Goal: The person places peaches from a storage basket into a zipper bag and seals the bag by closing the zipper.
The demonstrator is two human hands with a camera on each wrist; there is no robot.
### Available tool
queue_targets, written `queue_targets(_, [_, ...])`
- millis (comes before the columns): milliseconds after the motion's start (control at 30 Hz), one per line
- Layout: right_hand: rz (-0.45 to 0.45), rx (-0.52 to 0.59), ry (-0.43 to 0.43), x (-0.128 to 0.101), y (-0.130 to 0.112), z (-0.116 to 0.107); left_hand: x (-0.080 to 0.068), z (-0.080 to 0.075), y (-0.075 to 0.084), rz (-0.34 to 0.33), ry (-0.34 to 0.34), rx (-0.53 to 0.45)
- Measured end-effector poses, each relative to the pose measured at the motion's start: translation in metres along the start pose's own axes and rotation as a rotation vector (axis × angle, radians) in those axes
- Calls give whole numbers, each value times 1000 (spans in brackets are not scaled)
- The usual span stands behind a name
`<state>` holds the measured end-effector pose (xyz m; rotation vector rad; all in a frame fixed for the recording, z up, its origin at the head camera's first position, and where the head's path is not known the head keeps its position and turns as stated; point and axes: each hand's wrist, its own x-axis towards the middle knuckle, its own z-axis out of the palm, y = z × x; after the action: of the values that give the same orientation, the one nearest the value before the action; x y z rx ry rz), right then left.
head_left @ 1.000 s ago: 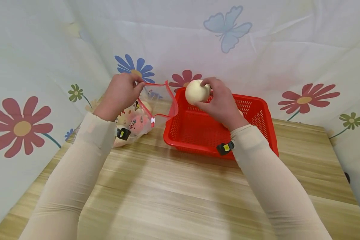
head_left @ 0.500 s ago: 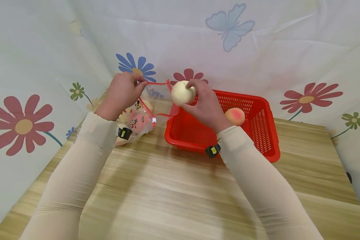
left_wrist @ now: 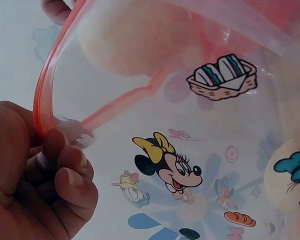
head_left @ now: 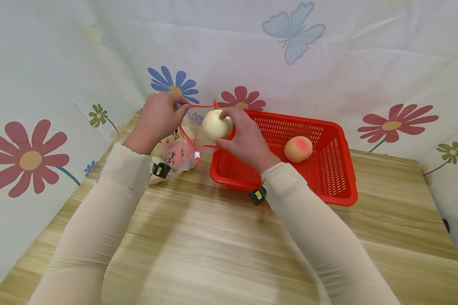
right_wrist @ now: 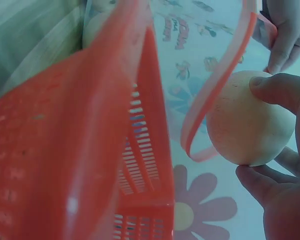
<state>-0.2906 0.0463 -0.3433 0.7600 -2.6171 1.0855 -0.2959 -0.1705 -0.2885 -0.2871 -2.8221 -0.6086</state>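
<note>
My left hand (head_left: 161, 120) pinches the red zip edge of a clear zip bag (head_left: 168, 146) printed with cartoon figures. The bag's mouth gapes toward the right, and several round pale and pink fruits show through its side. In my right hand (head_left: 245, 137) is a cream-coloured peach (head_left: 215, 126), gripped between thumb and fingers right at the bag's mouth. The right wrist view has this peach (right_wrist: 252, 120) beside the red bag rim (right_wrist: 215, 92). Seen through the plastic in the left wrist view, the peach (left_wrist: 135, 40) looks blurred.
A red plastic basket (head_left: 333, 163) with slotted walls stands right of the bag, partly under my right forearm. Inside it lies one pink-blushed peach (head_left: 298, 149). Both rest on a wood-grain table (head_left: 198, 250), backed by a flower-printed cloth (head_left: 347, 59).
My right hand has carried the cream peach leftward from above the basket to the bag's mouth, uncovering the pink peach in the basket. The left hand keeps its pinch on the bag, nearly still.
</note>
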Motion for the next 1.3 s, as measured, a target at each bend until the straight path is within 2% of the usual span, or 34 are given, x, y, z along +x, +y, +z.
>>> queue_targets(433, [40,5,-113,-3,-1,8,1,-1,-1,9,5,-11])
queue_targets(600, [8,39,-168,-6,1,8,2,-1,-1,5,1,-7])
queue_targets(867, [-109,89,-229,-9,6,12,2,0,-1,28,18,10])
queue_targets(1133, [-135,119,-223,-10,10,11,2,-1,-1,36,29,10])
queue_targets(1300, [-124,100,-236,-9,11,10,2,-2,0,29,27,13])
